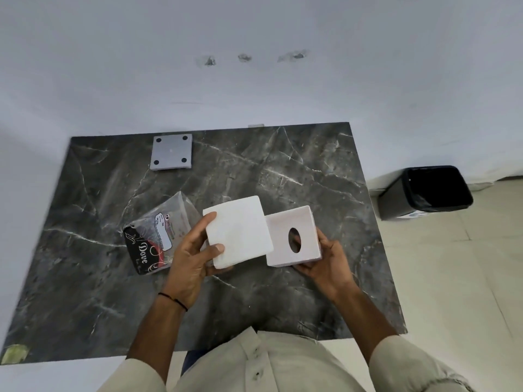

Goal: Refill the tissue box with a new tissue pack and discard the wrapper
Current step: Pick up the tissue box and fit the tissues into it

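Observation:
My left hand point(192, 258) grips a white stack of tissues point(239, 232) from its left side, above the middle of the dark marble table point(283, 171). My right hand point(325, 261) holds the white tissue box point(302, 230), open side up, its oval slot showing inside. The stack overlaps the box's left edge. The emptied clear wrapper point(161, 233) with black "Dove" print lies on the table just left of my left hand.
The grey box base plate point(171, 151) with round black feet lies at the table's far left. A black waste bin point(426, 192) with a liner stands on the tiled floor right of the table. A white wall runs behind.

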